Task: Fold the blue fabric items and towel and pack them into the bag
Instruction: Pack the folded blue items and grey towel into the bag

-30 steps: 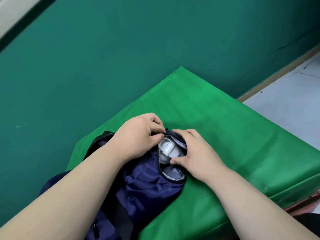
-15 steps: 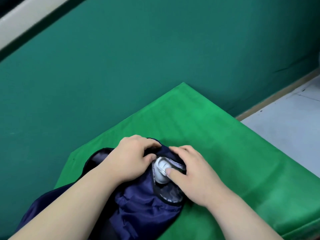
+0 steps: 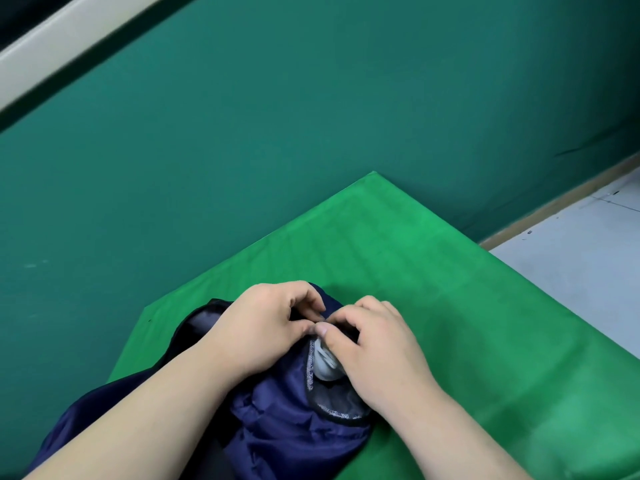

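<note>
A dark teal wall (image 3: pixel 311 116) fills the upper part of the head view, with a pale band (image 3: pixel 52 50) running slantwise across its top left corner. Below it a worktop (image 3: pixel 450 271) covered in bright green cloth juts into the corner. A pale floor (image 3: pixel 581 268) shows to the right, edged by a wooden skirting (image 3: pixel 554 206).

The bag (image 3: pixel 287 424), navy blue and crumpled, lies on the near left part of the worktop and runs out of view at the lower edge. Its end pocket (image 3: pixel 336 405) is lined with grey mesh and faces the right forearm.

Both forearms reach in from below and meet over the bag's far end. The left hand (image 3: pixel 263 327) has its fingers curled, and its grip pinches the dark edge of the bag's opening between thumb and forefinger. The right hand (image 3: pixel 377 348) is curled too, its thumb tip touching the left thumb, its grip closed on the same edge. Whether a zip pull sits between the fingertips cannot be told.

A small pale grey object (image 3: pixel 325 365) sits inside the opening, just under the right thumb.
</note>
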